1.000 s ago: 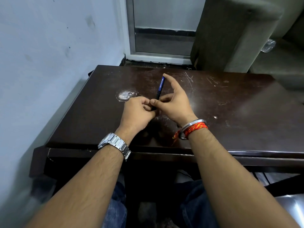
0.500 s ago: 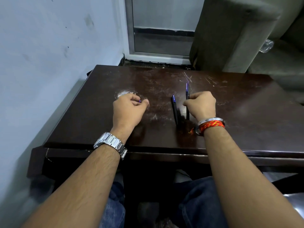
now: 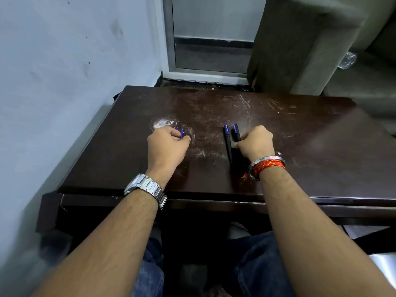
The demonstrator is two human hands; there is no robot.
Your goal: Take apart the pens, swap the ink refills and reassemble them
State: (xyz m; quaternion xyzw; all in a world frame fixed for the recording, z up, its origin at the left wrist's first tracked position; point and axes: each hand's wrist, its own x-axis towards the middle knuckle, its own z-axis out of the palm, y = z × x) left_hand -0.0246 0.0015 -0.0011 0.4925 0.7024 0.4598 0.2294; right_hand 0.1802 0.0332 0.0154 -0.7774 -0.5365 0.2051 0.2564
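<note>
Resting both fists on the dark surface [image 3: 300, 146], we pinch two small blue pieces [image 3: 179, 132] in the left hand [image 3: 168, 146]; the right hand [image 3: 256, 142] grips one pen barrel [image 3: 236, 130], its twin [image 3: 227, 140] lying alongside. Keep parts paired.

The table [image 3: 300, 136] was dark brown with pale scratches; the two pens [image 3: 228, 139] were black and blue.

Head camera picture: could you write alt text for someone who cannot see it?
Seen from above, a person's two fists rest on a scratched dark table. The left hand pinches small blue pen parts; the right hand touches one of two dark pens lying side by side.
</note>
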